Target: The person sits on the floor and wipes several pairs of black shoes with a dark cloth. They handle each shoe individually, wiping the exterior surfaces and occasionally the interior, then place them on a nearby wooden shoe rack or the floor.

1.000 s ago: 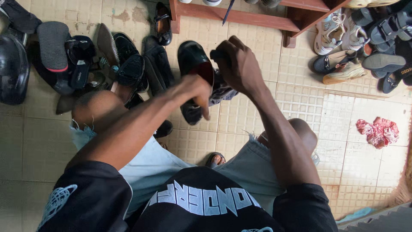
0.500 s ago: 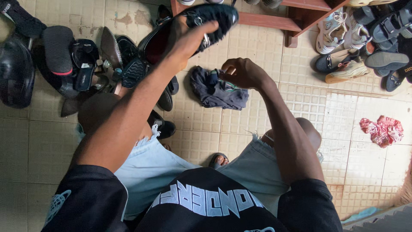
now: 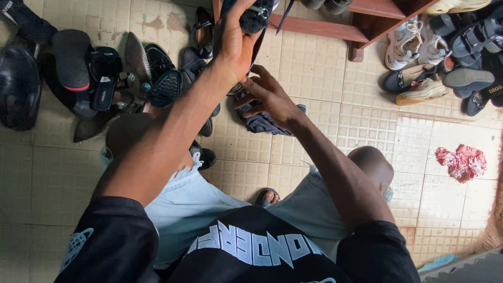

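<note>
My left hand [image 3: 236, 39] is raised at the top middle and holds a black shoe [image 3: 254, 15] close to the wooden rack [image 3: 314, 26]. Just below it, my right hand [image 3: 267, 97] hovers with fingers spread over a dark blue-grey cloth [image 3: 262, 121] lying crumpled on the tiled floor; whether the fingers touch the cloth I cannot tell. I am seated, with both bare knees and light denim shorts [image 3: 183, 204] under my arms.
A heap of black shoes and sandals [image 3: 105, 78] lies at the left, with a dark helmet [image 3: 18, 86] at the far left. More sandals and sneakers [image 3: 445, 52] are piled at the top right. A red-and-white rag [image 3: 462, 161] lies on the tiles at right.
My left hand lifted the black shoe away from the cloth up toward the rack. My right hand let the cloth drop to the floor and opened its fingers above it.
</note>
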